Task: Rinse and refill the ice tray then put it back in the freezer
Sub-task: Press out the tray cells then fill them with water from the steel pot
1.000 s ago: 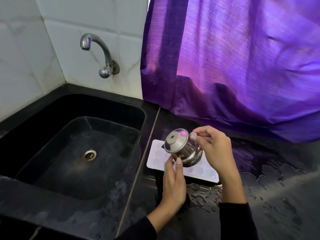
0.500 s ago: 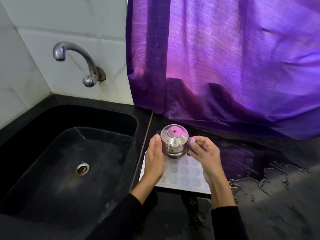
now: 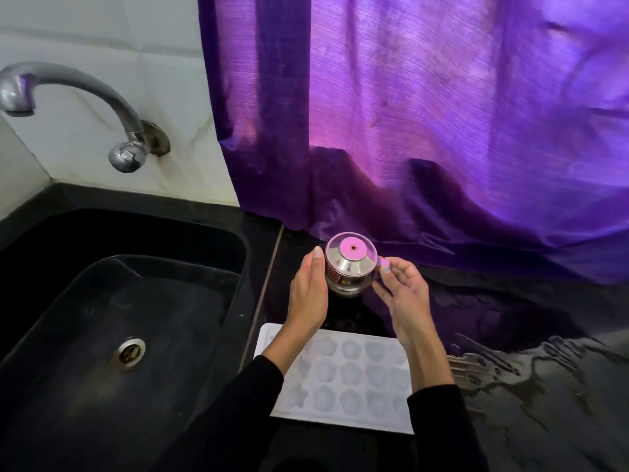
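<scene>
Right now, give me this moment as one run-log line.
phase: pot set aside | left hand: flat against steel pot | right hand: touching pot | ice tray: on wet counter beside sink
</scene>
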Tool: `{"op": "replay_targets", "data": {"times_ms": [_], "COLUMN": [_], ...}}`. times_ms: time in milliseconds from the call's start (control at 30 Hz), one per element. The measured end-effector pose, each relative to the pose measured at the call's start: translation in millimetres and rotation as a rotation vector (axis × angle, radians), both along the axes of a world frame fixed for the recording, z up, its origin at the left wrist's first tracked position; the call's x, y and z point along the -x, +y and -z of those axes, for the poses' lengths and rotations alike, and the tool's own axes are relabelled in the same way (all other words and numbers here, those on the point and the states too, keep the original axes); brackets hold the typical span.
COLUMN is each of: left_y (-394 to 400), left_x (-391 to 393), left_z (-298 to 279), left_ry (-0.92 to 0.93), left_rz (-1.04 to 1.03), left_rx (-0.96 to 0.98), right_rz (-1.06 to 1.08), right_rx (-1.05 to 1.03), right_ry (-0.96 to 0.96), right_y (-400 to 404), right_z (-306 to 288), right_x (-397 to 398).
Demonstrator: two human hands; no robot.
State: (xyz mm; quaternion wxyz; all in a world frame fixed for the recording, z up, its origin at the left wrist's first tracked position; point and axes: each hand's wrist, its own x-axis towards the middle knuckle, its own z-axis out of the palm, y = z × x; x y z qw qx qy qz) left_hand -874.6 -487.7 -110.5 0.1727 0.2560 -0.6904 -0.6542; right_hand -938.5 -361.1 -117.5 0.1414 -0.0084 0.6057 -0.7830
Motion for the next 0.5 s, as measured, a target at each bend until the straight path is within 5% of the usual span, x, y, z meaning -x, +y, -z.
{"op": "replay_targets", "data": {"times_ms": [500], "left_y": [-6.5], "left_x": [20.4], "left_z": [13.3], "left_ry": [-0.074], "left_rz": [-0.037], "left_rx": [0.017], "right_rz": [0.019], "right_rx": [-0.092], "right_ry": [-0.062], "right_y": [2.2], "right_z": [22.0], "right_x": [25.5]}}
